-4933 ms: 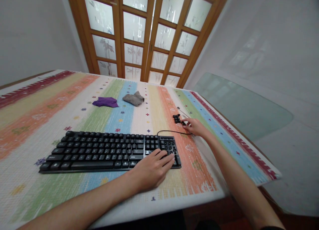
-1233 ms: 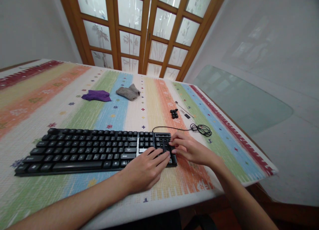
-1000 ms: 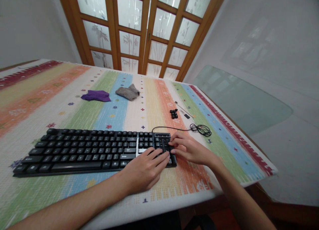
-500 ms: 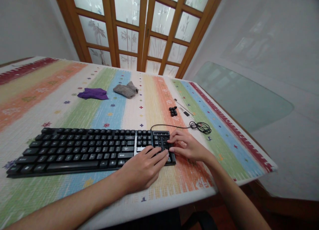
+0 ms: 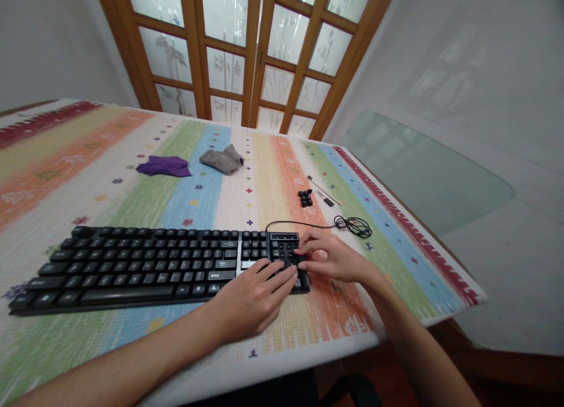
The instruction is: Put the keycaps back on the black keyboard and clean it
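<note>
A black keyboard lies lengthwise on the striped tablecloth, its number pad at the right end. Several keycaps are off that pad, where small dark sockets show. My left hand rests across the lower part of the pad, its fingers stretched out and lying on the keys. From the right, my right hand reaches over the pad's edge with thumb and fingers curled in. Its fingertips touch the pad, and whatever lies between them is too small to make out. Loose black keycaps sit in a cluster beyond the keyboard.
A black cable runs from the keyboard into a coil. Behind it lie a thin rod and a small black piece. A purple cloth and a grey cloth lie farther back. The tablecloth edge is at the right.
Both hands stay in nearly the same place on the number pad. The whole view has shifted very slightly.
</note>
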Motion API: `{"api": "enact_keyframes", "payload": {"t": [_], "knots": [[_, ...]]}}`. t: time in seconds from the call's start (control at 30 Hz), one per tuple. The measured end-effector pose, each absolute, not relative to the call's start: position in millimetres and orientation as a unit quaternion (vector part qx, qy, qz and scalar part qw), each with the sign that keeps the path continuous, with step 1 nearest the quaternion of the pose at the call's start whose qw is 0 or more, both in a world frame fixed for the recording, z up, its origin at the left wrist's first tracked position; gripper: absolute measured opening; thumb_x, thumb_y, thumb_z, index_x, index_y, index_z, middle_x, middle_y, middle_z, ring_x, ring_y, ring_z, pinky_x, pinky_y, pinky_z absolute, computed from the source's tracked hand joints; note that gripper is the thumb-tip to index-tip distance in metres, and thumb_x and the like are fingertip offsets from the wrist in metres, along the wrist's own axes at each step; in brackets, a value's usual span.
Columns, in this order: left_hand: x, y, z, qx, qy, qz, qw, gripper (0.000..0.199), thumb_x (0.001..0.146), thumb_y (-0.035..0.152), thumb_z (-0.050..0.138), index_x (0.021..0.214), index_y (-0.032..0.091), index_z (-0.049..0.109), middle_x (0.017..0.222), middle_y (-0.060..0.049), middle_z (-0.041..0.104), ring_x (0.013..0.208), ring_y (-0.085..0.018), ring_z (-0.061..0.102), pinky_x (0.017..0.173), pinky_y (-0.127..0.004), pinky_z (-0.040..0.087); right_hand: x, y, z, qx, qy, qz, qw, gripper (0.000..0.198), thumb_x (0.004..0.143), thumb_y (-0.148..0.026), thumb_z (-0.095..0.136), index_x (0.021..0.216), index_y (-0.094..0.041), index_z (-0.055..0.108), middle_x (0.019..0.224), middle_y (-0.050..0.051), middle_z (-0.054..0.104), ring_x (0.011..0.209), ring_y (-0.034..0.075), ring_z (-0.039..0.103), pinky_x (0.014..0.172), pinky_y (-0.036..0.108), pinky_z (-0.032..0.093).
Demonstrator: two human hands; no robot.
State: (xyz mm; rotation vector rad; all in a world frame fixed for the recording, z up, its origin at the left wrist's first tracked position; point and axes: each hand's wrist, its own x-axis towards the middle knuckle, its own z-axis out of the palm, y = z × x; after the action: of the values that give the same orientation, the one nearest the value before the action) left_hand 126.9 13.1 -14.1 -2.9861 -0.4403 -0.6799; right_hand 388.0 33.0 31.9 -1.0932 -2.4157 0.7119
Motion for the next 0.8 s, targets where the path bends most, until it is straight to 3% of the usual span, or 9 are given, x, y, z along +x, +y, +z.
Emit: {"api": "enact_keyframes", "payload": {"t": [0.2,0.37,0.5,0.6,0.7,0.8], "knots": [[127,14,-12,-0.965,-0.137,-0.224,0.023,0.045,0.095,0.022,0.055,0.138,0.008,0.054,0.141,-0.015,0.059,0.124,-0.029,0.055,0.104,-0.043,0.040,375,29,47,-0.435,-0.869,0.206,0.113,0.005,0.089,-0.014,0.071,0.094,-0.016,0.072,0.101,0.008,0.061,0.093,0.021,0.061,0.083,0.034,0.052],[127,14,-12,-0.966,-0.138,-0.217,0.026,0.046,0.095,0.023,0.057,0.137,0.007,0.054,0.140,-0.015,0.060,0.123,-0.030,0.055,0.103,-0.043,0.040,364,31,57,-0.438,-0.879,0.181,0.054,0.011,0.085,-0.005,0.070,0.083,-0.016,0.072,0.098,0.007,0.060,0.090,0.020,0.059,0.081,0.032,0.049],[127,14,-12,-0.965,-0.138,-0.222,0.028,0.045,0.094,0.023,0.057,0.137,0.007,0.054,0.140,-0.015,0.059,0.123,-0.030,0.055,0.103,-0.044,0.041,363,34,55,-0.426,-0.883,0.186,0.062,0.017,0.090,-0.008,0.066,0.076,-0.016,0.070,0.094,0.006,0.060,0.085,0.018,0.057,0.077,0.030,0.047],[127,14,-12,-0.964,-0.136,-0.224,0.028,0.044,0.095,0.022,0.055,0.137,0.007,0.054,0.141,-0.014,0.059,0.122,-0.030,0.055,0.103,-0.043,0.041,365,34,44,-0.467,-0.853,0.207,0.104,0.009,0.085,-0.007,0.071,0.086,-0.016,0.068,0.089,0.003,0.059,0.079,0.016,0.056,0.071,0.028,0.044],[127,14,-11,-0.965,-0.135,-0.222,0.028,0.044,0.095,0.021,0.054,0.137,0.006,0.054,0.141,-0.015,0.059,0.123,-0.030,0.054,0.102,-0.042,0.041,363,35,34,-0.541,-0.800,0.231,0.121,0.027,0.077,-0.003,0.073,0.096,-0.017,0.060,0.082,-0.002,0.058,0.072,0.015,0.053,0.065,0.026,0.040],[127,14,-10,-0.966,-0.134,-0.220,0.023,0.045,0.094,0.021,0.056,0.137,0.006,0.054,0.140,-0.016,0.059,0.123,-0.030,0.055,0.103,-0.043,0.041,359,45,34,-0.598,-0.762,0.234,0.085,0.035,0.071,-0.006,0.079,0.091,-0.019,0.052,0.078,-0.004,0.058,0.070,0.015,0.053,0.062,0.024,0.035]]}}
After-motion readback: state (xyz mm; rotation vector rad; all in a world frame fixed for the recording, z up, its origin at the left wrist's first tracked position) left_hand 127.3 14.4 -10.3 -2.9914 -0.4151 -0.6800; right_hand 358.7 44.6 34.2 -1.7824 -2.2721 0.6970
